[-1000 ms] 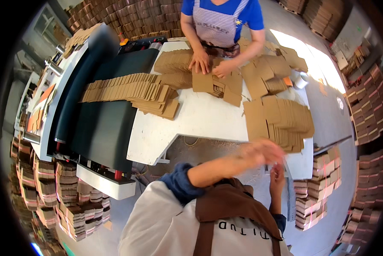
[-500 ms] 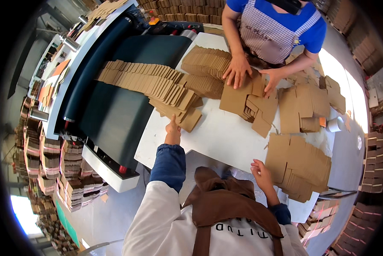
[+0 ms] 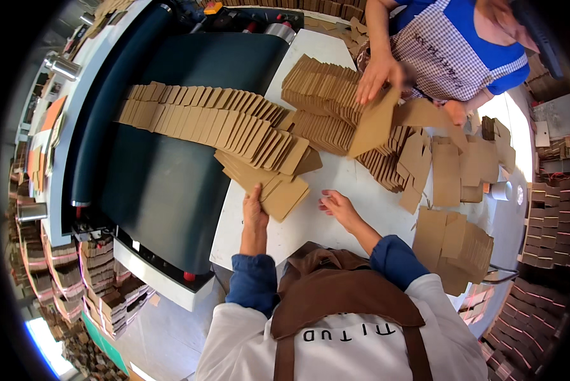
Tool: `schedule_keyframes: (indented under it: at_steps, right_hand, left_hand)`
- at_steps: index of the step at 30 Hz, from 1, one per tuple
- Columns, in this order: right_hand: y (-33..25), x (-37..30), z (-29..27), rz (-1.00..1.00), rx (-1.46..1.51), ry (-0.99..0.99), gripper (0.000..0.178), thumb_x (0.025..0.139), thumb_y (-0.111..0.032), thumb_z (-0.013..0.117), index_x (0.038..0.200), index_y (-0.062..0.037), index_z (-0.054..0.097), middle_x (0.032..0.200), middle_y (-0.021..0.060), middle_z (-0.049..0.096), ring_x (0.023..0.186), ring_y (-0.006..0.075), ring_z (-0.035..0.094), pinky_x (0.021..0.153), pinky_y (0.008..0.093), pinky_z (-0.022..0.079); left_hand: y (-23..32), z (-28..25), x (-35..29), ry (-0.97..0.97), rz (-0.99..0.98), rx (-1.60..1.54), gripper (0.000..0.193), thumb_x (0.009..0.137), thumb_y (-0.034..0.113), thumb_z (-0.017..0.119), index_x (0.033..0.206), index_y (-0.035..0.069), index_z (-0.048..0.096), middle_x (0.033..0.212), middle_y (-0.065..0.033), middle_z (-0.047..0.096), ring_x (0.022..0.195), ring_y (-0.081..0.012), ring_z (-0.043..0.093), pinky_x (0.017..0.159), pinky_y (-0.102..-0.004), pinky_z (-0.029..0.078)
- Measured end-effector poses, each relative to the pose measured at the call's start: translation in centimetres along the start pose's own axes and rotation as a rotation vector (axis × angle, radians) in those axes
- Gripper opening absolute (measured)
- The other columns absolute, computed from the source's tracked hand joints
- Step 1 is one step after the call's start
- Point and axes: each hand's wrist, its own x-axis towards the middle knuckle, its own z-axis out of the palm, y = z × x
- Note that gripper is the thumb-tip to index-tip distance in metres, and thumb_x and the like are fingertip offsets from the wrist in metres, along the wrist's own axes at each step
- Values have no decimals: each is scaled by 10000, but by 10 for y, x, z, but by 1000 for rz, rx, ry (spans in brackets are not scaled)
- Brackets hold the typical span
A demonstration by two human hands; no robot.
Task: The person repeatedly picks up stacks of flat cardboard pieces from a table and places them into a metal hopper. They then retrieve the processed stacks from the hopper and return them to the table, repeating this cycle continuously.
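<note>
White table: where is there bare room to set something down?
The white table is bare between the right hand and the near-right cardboard stack, and near its left corner between the dark belt and left hand. Beyond the hands, fanned cardboard crowds it.

left forearm (image 3: 254, 238) outstretched, right fingers (image 3: 329, 194) loosely curled

The cardboard pieces (image 3: 199, 127) are plain tan; the table (image 3: 233, 235) is white; the conveyor belt (image 3: 161, 174) is dark blackish green with a paler sheen; the person's top (image 3: 234, 343) is off-white with black lettering, its cuffs (image 3: 253, 279) deep blue, the apron (image 3: 342, 289) solid brown; the co-worker's shirt (image 3: 472, 33) is bright blue, the co-worker's bib (image 3: 434, 54) finely checked in white and muted purple.
</note>
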Motion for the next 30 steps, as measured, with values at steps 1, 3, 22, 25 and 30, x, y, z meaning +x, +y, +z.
schedule_keyframes:
  at_steps: [1, 3, 22, 25, 30]
  right_hand:
    - [-6, 14, 12, 23, 34, -14, 420, 1000, -320, 508, 1318, -49, 467, 1167, 93, 611, 1042, 179, 603, 863, 317, 464]
    - [-19, 39, 32, 107, 194, 60, 492, 980, -405, 522, 1328, -61, 464, 1160, 67, 604, 1050, 172, 595, 854, 317, 460]
    - [-143, 169, 115, -181, 323, -86, 398, 969, -185, 573, 1316, -28, 461, 1282, 56, 540, 1157, 136, 493, 1003, 308, 395]
    - [-160, 206, 131, -184, 339, -96, 388, 965, -192, 581, 1297, -25, 468, 1264, 59, 547, 1144, 139, 501, 989, 313, 410]
    - [-183, 261, 163, -93, 595, -215, 551, 988, -439, 481, 1400, -84, 393, 1340, 62, 517, 1194, 200, 504, 1014, 367, 411]
  left_hand:
    - [17, -5, -3, -18, -34, -33, 397, 948, 131, 574, 1302, -8, 459, 1225, -147, 599, 1087, -270, 613, 923, -385, 530]
    - [39, -6, -10, 11, -46, 8, 392, 965, 150, 538, 1311, -18, 462, 1249, -172, 583, 1099, -282, 612, 937, -401, 529]
    - [72, 7, 5, 139, 36, -96, 358, 963, 173, 565, 1282, 29, 491, 1219, -109, 607, 1075, -220, 613, 925, -360, 517]
    - [87, 8, 40, 158, 86, -126, 364, 961, 168, 563, 1288, 30, 479, 1223, -111, 600, 1082, -227, 610, 925, -368, 520]
    - [119, 14, 97, 151, 156, -201, 352, 972, 158, 546, 1288, 23, 469, 1242, -119, 589, 1103, -230, 598, 939, -367, 508]
